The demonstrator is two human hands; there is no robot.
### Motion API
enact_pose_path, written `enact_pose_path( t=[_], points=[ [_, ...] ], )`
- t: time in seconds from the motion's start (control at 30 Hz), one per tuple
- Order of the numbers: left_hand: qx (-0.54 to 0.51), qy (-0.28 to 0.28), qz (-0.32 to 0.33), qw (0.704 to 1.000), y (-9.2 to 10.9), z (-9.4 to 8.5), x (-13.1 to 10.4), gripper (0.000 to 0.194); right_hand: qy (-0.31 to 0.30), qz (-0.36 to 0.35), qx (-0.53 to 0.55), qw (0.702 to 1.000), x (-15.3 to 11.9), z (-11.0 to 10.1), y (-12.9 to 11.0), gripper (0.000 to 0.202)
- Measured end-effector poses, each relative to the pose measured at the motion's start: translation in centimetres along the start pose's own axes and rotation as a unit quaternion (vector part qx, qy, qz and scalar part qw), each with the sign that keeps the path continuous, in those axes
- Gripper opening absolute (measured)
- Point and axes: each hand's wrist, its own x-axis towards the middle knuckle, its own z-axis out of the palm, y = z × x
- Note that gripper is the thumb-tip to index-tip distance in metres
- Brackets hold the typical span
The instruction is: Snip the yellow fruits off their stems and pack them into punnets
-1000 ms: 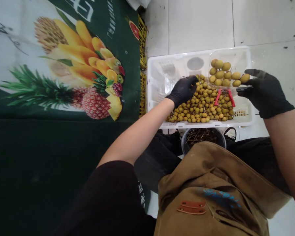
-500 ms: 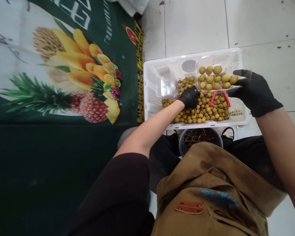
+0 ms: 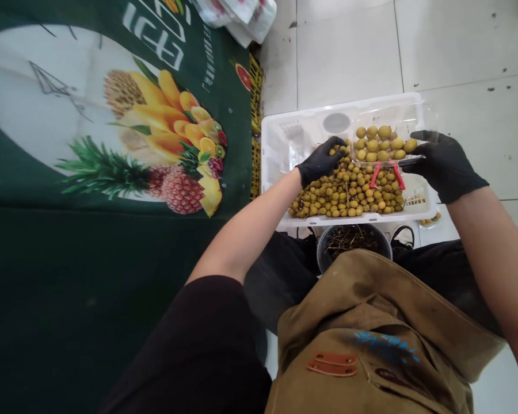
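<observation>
Head view, quick pass: how is the right hand (image 3: 451,167) to be logged?

Black-gloved, clamped on a clear plastic container (image 3: 404,123). The container is gripped at its right end, digits wrapped around that end.

Container position and contents?

Held above the right half of a white plastic crate (image 3: 273,161). A single batch of loose packed longans (image 3: 371,146) is held inside it. Underneath, most of the crate floor is covered by a longan heap (image 3: 332,198), with bits of stem mixed in.

Left hand (image 3: 322,162)?

Black-gloved too, placed at the heap's far left edge, just left of the container. Fingers are curled, with thumb and fingertips brought close to the fruit. Whether a longan is pinched cannot be told; black on black, too small.

Tools?

Red-handled clippers (image 3: 400,178), laid on the heap just below the container. Handles are spread toward the near side; the upper part is overlapped by the container.

Surroundings, fast?

A bucket (image 3: 323,260) filled with twigs (image 3: 349,237) is set by the crate's near side. A brown apron (image 3: 392,322) is worn. At left, yellow crates (image 3: 255,167) are partly covered by a green printed tarp (image 3: 112,264).
</observation>
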Motion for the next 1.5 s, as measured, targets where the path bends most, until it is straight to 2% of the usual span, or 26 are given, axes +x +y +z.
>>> enact_pose_path(
  t=[0.07,0.13,0.27,0.37,0.5,0.63,0.73,0.9,1.0,1.1,1.23,1.5],
  points=[
    [-0.095,0.022,-0.004,0.995,1.3,-1.8,-1.6,0.064,-0.004,0.004,-0.008,1.000,0.1,0.0,0.4,0.033],
    [-0.122,0.042,0.026,0.991,2.9,-2.7,-3.1,0.068,-0.004,0.019,-0.013,1.000,-0.3,0.6,0.9,0.032],
    [-0.110,0.062,0.131,0.983,6.2,-2.6,-4.4,0.056,-0.025,0.047,-0.010,0.999,-1.9,3.0,2.0,0.028],
    [-0.041,0.060,0.191,0.979,7.3,-1.9,-4.3,0.041,-0.043,0.070,-0.017,0.996,-2.8,4.6,2.7,0.022],
    [0.048,0.006,0.226,0.973,6.8,-1.8,-4.3,0.046,-0.054,0.080,-0.013,0.995,-3.0,5.5,3.3,0.022],
    [0.046,-0.023,0.243,0.969,5.5,-2.0,-4.5,0.064,-0.056,0.086,-0.026,0.994,-2.5,5.6,3.6,0.024],
    [0.030,-0.017,0.247,0.968,4.8,-2.3,-4.5,0.068,-0.061,0.089,-0.027,0.994,-2.3,5.6,3.9,0.024],
    [0.043,0.020,0.221,0.974,4.7,-3.1,-4.6,0.061,-0.075,0.089,-0.027,0.993,-2.1,5.5,4.3,0.029],
    [0.098,0.036,0.204,0.973,5.1,-3.2,-4.8,0.048,-0.069,0.095,-0.026,0.993,-2.3,5.6,4.2,0.029],
    [0.160,0.041,0.202,0.965,5.3,-2.7,-4.9,0.033,-0.060,0.097,-0.024,0.993,-2.7,5.8,3.9,0.030],
    [0.215,0.054,0.195,0.955,4.7,-1.8,-4.5,0.029,-0.066,0.095,-0.028,0.993,-2.9,5.7,3.8,0.031],
    [0.189,0.087,0.190,0.959,4.5,-1.5,-3.3,0.016,-0.073,0.085,-0.043,0.993,-2.5,5.2,4.1,0.028]
  ],
)
